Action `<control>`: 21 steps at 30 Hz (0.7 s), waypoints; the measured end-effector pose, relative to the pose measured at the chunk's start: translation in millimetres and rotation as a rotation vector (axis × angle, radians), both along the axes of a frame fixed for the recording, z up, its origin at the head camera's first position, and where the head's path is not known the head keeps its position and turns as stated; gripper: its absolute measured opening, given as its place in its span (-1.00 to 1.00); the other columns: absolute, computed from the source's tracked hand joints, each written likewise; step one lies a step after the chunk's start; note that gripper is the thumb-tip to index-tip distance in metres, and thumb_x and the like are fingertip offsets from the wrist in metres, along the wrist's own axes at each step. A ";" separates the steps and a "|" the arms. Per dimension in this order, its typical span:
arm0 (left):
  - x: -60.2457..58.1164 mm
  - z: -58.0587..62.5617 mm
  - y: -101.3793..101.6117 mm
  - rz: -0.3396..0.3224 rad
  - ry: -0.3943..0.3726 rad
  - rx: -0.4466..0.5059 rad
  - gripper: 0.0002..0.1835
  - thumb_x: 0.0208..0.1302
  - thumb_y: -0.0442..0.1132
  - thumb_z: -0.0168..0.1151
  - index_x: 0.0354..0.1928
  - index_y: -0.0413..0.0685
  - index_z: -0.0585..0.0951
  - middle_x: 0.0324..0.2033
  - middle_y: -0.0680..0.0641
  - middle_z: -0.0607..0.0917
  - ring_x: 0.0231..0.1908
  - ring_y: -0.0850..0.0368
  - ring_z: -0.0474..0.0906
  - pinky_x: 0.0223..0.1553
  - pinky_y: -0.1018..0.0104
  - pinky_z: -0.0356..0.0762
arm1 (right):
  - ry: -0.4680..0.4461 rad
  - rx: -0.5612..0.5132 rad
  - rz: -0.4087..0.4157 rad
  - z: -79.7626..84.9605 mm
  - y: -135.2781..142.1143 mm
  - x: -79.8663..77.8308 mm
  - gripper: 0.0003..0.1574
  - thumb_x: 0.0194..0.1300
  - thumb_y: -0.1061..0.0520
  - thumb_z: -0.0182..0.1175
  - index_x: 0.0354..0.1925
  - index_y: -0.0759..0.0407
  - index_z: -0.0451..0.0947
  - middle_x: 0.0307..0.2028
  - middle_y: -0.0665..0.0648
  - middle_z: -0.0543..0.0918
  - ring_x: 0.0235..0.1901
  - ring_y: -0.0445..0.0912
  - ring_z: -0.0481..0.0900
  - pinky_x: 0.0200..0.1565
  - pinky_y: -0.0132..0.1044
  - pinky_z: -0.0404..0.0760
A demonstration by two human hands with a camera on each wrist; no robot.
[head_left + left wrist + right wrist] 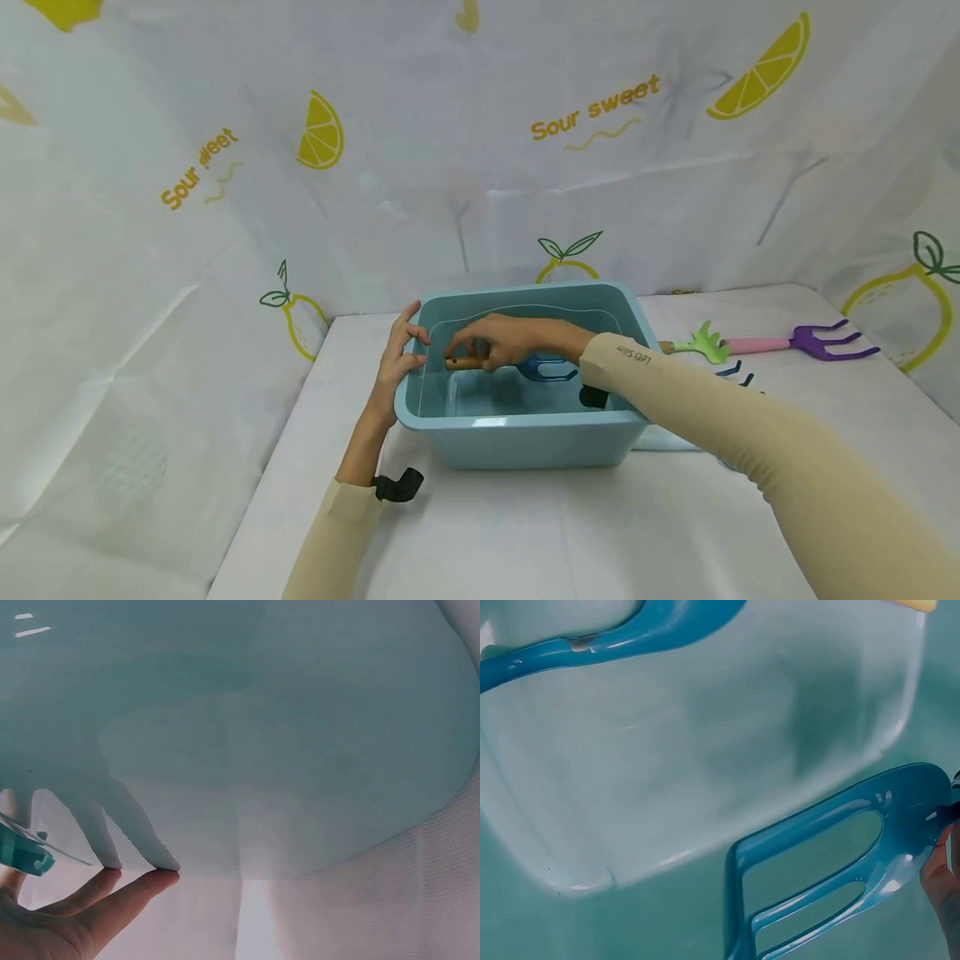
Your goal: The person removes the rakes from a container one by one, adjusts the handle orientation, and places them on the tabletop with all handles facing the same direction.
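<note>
A light blue plastic basin (pixel 517 442) stands on the white-covered table. My left hand (pixel 393 362) holds its left rim; in the left wrist view two fingertips (pixel 161 877) press against the outer wall. Inside the basin, my right hand (pixel 498 342) grips the wooden handle (pixel 463 363) of a blue garden hand fork. In the right wrist view the fork's slotted blue head (pixel 907 817) shows above the basin floor, with fingers beside its neck. Another curved blue piece (pixel 667 626) lies across the top of that view; its whole shape is cut off.
Right of the basin lie a light green hand rake (pixel 705 343) and a purple fork (pixel 813 342) with a pink handle. Dark blue tines (pixel 742 379) poke out behind my right sleeve. A pale blue flat thing (pixel 663 439) lies beside the basin. Lemon-printed sheeting (pixel 420 183) hangs behind.
</note>
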State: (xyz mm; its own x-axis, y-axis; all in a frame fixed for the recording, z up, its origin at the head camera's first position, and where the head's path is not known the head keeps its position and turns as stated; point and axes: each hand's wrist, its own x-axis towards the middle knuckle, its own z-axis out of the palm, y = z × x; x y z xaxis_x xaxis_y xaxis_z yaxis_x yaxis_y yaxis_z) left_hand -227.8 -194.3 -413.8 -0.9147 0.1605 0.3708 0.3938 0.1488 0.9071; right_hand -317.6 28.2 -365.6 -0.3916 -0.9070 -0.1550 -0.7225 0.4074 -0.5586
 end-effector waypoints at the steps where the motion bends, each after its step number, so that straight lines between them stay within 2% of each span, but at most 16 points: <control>1: -0.1 0.3 0.0 0.002 0.000 -0.001 -0.63 0.08 -0.24 -0.12 -0.07 -0.30 0.34 0.63 0.09 0.03 0.61 -0.15 -0.08 0.44 -0.43 -0.06 | -0.002 -0.002 -0.002 1.7 0.1 -0.1 -0.25 0.28 0.37 0.23 0.39 -0.03 0.47 0.04 0.20 0.62 -0.02 0.02 0.71 0.00 -0.20 0.70; 6: -1.5 0.1 -0.5 -0.004 0.009 -0.004 -0.60 0.10 -0.23 -0.13 -0.05 -0.36 0.31 0.65 -0.03 0.00 0.61 -0.17 -0.08 0.44 -0.44 -0.06 | 0.014 -0.018 0.011 7.6 0.7 0.3 -0.25 0.27 0.38 0.24 0.38 -0.02 0.47 0.04 0.20 0.63 -0.05 0.02 0.72 0.00 -0.19 0.70; 9: -1.8 0.5 -0.5 -0.008 0.010 -0.005 -0.60 0.10 -0.23 -0.12 -0.05 -0.35 0.32 0.65 -0.04 0.00 0.61 -0.16 -0.08 0.44 -0.43 -0.05 | 0.026 -0.028 0.017 10.0 1.4 1.5 -0.25 0.27 0.38 0.24 0.38 -0.03 0.48 0.05 0.18 0.63 -0.03 0.02 0.72 0.03 -0.17 0.69; 16: -1.3 -0.2 -1.4 -0.007 -0.003 0.001 -0.63 0.10 -0.23 -0.12 -0.06 -0.31 0.34 0.63 0.09 0.03 0.61 -0.12 -0.09 0.45 -0.39 -0.05 | 0.011 -0.039 0.043 15.0 1.3 5.4 -0.25 0.26 0.39 0.23 0.38 -0.01 0.49 0.09 0.19 0.63 -0.01 0.04 0.70 0.06 -0.17 0.68; 21: -1.6 -0.5 -1.3 0.002 -0.010 -0.006 -0.63 0.10 -0.23 -0.12 -0.06 -0.30 0.36 0.62 0.15 0.04 0.61 -0.11 -0.09 0.46 -0.39 -0.06 | 0.043 -0.038 0.056 19.4 2.1 5.2 -0.26 0.28 0.38 0.23 0.38 -0.02 0.49 0.07 0.16 0.63 0.02 0.03 0.70 0.09 -0.16 0.67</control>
State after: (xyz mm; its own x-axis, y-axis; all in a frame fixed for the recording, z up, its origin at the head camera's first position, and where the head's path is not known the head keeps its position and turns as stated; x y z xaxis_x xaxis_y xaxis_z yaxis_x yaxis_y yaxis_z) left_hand -229.4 -195.5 -414.3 -0.9187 0.1611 0.3605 0.3844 0.1553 0.9100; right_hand -312.4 30.3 -346.2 -0.3455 -0.9327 -0.1037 -0.7674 0.3444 -0.5409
